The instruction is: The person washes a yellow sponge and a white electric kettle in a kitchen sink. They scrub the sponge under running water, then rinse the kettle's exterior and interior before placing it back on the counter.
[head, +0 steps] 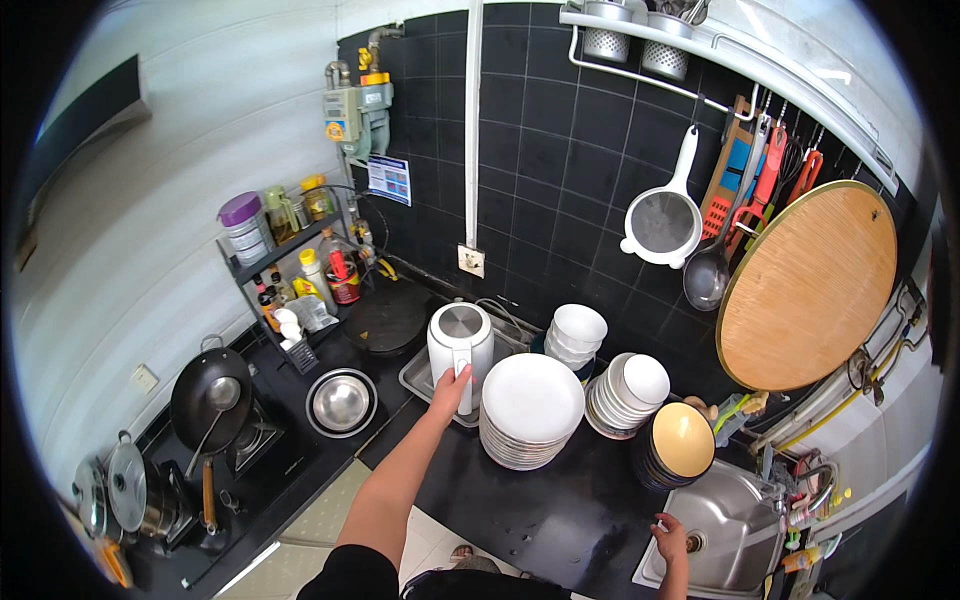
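My left hand [450, 391] is wrapped around the handle of a white electric kettle [442, 341], which is on a metal tray [417, 381] in the counter's corner. Just right of the kettle rises a tall stack of white plates [532, 397]. My right hand [670, 537] hangs over the near left rim of the stainless steel sink [731, 517], holding nothing, with fingers bent and apart. Closest to it is a stack of dark bowls [682, 442], the top one yellow inside.
White bowls [577, 334] and a mixed stack of dishes [626, 394] stand against the tiled wall. Metal bowls [341, 403], a wok [210, 397] and a spice rack [289, 251] are at left. A round wooden board [810, 285] and a strainer [664, 225] hang at right.
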The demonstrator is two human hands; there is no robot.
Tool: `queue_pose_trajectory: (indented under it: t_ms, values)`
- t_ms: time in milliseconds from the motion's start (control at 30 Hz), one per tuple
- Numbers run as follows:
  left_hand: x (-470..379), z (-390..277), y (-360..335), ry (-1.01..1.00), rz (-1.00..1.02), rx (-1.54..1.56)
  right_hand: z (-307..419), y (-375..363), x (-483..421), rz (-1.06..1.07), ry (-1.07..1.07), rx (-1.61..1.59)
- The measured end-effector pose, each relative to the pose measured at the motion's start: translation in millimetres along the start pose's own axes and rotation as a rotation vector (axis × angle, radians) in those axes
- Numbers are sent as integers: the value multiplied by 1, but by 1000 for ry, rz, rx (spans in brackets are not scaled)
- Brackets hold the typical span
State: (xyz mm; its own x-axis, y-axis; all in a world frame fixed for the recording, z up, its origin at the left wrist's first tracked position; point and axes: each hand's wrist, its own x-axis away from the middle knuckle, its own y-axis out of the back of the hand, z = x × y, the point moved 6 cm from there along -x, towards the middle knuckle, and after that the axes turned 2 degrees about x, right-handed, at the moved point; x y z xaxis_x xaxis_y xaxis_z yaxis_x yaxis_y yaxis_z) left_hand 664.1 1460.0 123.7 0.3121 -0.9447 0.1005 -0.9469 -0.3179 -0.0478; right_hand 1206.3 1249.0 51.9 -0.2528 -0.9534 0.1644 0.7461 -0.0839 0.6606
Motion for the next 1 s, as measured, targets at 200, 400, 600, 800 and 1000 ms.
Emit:
queue_pose_trajectory:
  t_ms: [200,400,600,800,1000]
  values:
    - [-2,7,7,-3,97,347,30,-27,19,-45,20,10]
    - [-12,-11,16,102,108,351,50,-32,36,-86,32,33]
    - [-36,-28,41,-41,-153,401,85,-35,59,-86,-49,-23]
    - [-44,-64,65,-99,-221,522,75,-32,75,-80,-77,-31]
    - [1,-130,82,-270,-168,482,76,-35,69,-43,-16,3]
